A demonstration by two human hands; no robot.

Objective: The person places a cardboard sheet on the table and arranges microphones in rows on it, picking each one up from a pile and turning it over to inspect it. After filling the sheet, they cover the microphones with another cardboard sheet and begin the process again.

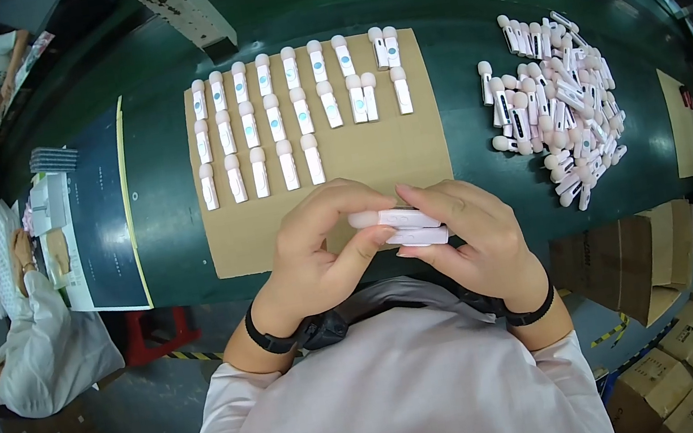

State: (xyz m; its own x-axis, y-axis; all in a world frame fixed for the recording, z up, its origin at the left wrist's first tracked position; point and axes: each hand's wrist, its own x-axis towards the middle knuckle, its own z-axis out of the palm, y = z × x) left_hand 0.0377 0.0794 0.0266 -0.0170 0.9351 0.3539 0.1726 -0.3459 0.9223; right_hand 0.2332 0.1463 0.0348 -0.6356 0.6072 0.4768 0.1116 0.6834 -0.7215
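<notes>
Twenty-three wand-shaped devices [302, 115] line the cardboard sheet [385, 147]; two hands [308, 259] hold two more.

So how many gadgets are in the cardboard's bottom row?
5, left to right on the cardboard: first gadget, second gadget, third gadget, fourth gadget, fifth gadget. None looks hidden.

Even, fairly bright light covers the bench [451, 46], with only faint shadows on the cardboard sheet [371, 144]. Fisheye distortion bows the bench's far edge; the view's corners fall to black.
</notes>
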